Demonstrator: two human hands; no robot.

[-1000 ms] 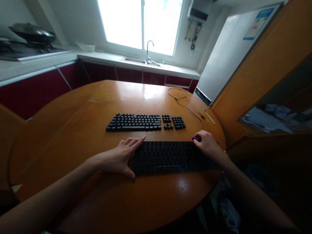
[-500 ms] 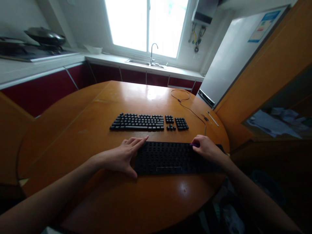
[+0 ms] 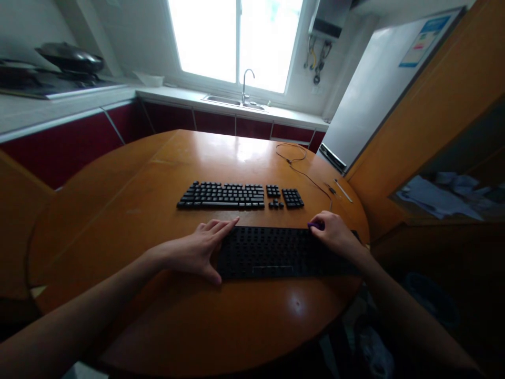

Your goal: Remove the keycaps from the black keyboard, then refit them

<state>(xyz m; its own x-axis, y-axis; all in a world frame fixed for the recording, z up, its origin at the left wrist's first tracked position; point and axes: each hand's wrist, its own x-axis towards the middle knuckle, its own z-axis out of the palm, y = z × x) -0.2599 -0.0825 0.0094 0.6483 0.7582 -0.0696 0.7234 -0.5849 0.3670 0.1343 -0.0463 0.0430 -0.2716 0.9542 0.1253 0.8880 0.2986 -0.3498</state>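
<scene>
A black keyboard (image 3: 272, 252) with its keycaps off lies flat near the front of the wooden table. My left hand (image 3: 199, 252) spans its left end, thumb at the front corner and fingers at the back corner, bracing it. Over the keyboard's back edge, towards the right, my right hand (image 3: 331, 229) is closed in a pinch. Between its thumb and fingers shows a small purple object (image 3: 316, 225); its kind is mostly hidden by the fingers. Behind the keyboard, black keycaps (image 3: 224, 195) are laid out in keyboard order, with the number pad keycaps (image 3: 292, 198) at the right.
A cable (image 3: 310, 181) runs from behind my right hand to a loop at the table's far edge. A thin white stick (image 3: 343, 190) lies at the right. Beyond the table (image 3: 138, 163) are a sink (image 3: 223, 100), a stove with a wok (image 3: 71, 58), and a refrigerator (image 3: 374, 89).
My right hand, with the purple object, has risen slightly from the keyboard's back edge. My left hand stays at the left end. The whole view has shifted a little.
</scene>
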